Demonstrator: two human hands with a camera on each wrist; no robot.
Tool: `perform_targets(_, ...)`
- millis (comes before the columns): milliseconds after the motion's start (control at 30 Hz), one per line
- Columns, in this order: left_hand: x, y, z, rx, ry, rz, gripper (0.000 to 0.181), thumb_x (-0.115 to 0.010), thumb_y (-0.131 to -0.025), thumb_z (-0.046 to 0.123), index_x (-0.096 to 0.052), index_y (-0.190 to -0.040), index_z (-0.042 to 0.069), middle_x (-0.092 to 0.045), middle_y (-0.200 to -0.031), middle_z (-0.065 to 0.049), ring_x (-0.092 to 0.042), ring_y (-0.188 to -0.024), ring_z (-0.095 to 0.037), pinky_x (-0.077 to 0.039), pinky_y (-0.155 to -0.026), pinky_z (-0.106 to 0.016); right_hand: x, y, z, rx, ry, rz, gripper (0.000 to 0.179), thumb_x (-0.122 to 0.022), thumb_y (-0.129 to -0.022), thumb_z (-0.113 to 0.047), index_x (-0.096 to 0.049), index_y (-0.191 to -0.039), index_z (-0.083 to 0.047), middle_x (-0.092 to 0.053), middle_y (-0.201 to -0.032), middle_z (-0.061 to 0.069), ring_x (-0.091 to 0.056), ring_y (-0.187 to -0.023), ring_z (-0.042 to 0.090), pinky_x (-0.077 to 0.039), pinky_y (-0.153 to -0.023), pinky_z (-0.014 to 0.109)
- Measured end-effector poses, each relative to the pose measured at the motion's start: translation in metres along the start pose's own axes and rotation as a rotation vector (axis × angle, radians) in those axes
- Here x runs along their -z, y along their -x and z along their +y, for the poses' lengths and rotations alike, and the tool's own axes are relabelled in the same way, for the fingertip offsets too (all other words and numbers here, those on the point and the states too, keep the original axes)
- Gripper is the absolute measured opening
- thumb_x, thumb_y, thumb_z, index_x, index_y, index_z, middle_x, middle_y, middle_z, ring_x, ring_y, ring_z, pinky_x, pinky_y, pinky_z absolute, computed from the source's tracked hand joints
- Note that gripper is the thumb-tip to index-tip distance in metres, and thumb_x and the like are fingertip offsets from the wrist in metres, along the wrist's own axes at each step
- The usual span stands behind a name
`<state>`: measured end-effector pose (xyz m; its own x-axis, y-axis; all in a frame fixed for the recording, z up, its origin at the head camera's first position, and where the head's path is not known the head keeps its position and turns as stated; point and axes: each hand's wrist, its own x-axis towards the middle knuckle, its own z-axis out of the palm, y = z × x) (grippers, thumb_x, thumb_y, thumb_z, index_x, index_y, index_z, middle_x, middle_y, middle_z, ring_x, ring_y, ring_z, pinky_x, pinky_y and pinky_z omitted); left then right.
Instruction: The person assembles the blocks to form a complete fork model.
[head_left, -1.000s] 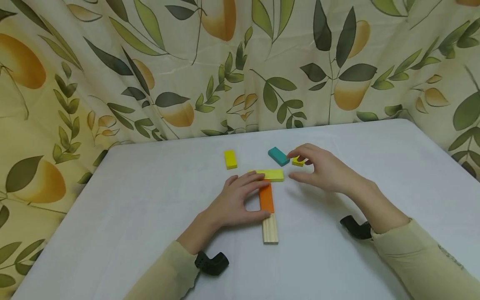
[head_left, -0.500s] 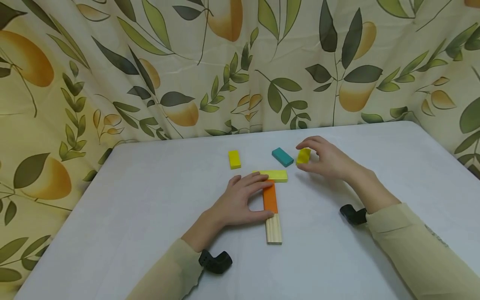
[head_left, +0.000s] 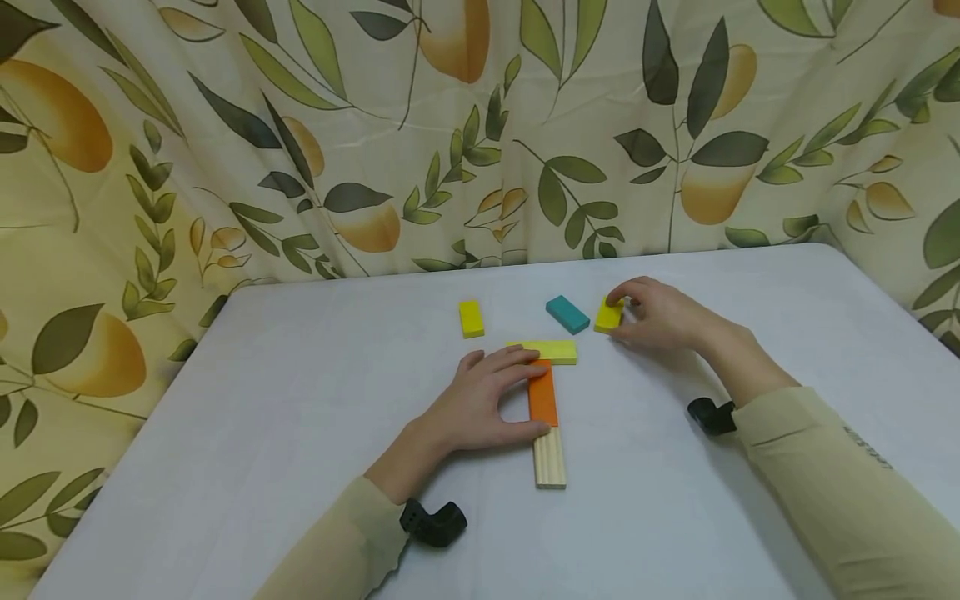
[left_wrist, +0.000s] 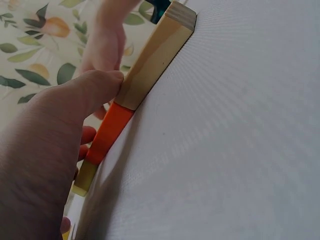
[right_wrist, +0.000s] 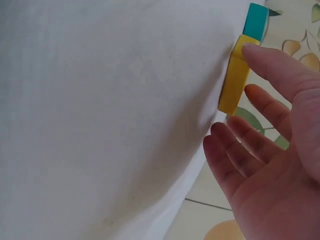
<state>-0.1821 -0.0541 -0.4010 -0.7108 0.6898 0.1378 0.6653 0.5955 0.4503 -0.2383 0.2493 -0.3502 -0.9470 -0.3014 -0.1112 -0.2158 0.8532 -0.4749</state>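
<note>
My left hand [head_left: 486, 400] lies over a row of small wooden blocks, thumb along the seam between the orange block [head_left: 543, 396] and the plain wood block [head_left: 551, 460]. Its fingers reach the orange block's far end and the lime-yellow block [head_left: 551, 352], which lies crosswise there like the top of a T. Thumb and index finger of my right hand [head_left: 663, 315] pinch a yellow block [head_left: 606, 317] at its right side; in the right wrist view the thumb touches that yellow block [right_wrist: 235, 82] and the other fingers are spread.
A teal block [head_left: 567, 314] lies just left of the pinched one, angled. Farther left is another yellow block [head_left: 471, 319]. The white-covered table [head_left: 300, 400] ends at a fruit-patterned curtain [head_left: 450, 150]. Black wrist cameras sit below both wrists.
My right hand has come to the yellow block at the right, which tilted and now lies flatter at a slant. My left hand stays on the row; the view has shifted slightly.
</note>
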Motion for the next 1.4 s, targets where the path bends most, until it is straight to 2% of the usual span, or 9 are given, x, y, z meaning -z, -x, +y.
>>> perform_targets(167,0.000,-0.001,0.001,-0.005,-0.002,-0.005,0.067,-0.071,-0.086,0.056,-0.058,-0.144,0.025,-0.042,-0.155,0.008,-0.028,-0.146,-0.010,-0.014,-0.117,-0.056,-0.002,-0.002,0.001,-0.014,-0.019,-0.002,0.048,-0.074,-0.090,-0.014,-0.056,-0.131,0.003,-0.051,-0.136,0.027,-0.048,-0.120,0.046,-0.039,-0.103,0.061)
perform_targets(367,0.000,0.000,0.001,0.001,0.007,-0.009,0.066,-0.072,-0.086,0.055,-0.058,-0.144,0.025,-0.042,-0.155,0.008,-0.028,-0.146,-0.010,-0.013,-0.118,-0.055,-0.003,-0.004,0.001,0.011,-0.036,0.004,0.045,-0.074,-0.090,-0.010,-0.056,-0.128,0.005,-0.054,-0.131,0.027,-0.049,-0.118,0.045,-0.039,-0.103,0.061)
perform_targets(767,0.000,0.000,0.000,-0.003,-0.006,-0.014,0.067,-0.069,-0.087,0.058,-0.057,-0.144,0.026,-0.041,-0.156,0.009,-0.028,-0.147,-0.011,-0.014,-0.117,-0.057,-0.005,-0.004,-0.007,0.071,-0.071,-0.013,0.043,-0.072,-0.091,-0.010,-0.057,-0.128,0.004,-0.056,-0.132,0.025,-0.050,-0.121,0.043,-0.039,-0.104,0.059)
perform_targets(1400,0.001,0.000,0.002,-0.001,-0.034,-0.023,0.067,-0.068,-0.087,0.058,-0.057,-0.144,0.026,-0.041,-0.155,0.009,-0.031,-0.145,-0.012,-0.016,-0.117,-0.057,-0.014,-0.008,-0.024,0.099,-0.091,-0.027,0.040,-0.074,-0.091,-0.008,-0.060,-0.127,0.000,-0.059,-0.131,0.020,-0.053,-0.118,0.039,-0.042,-0.103,0.057)
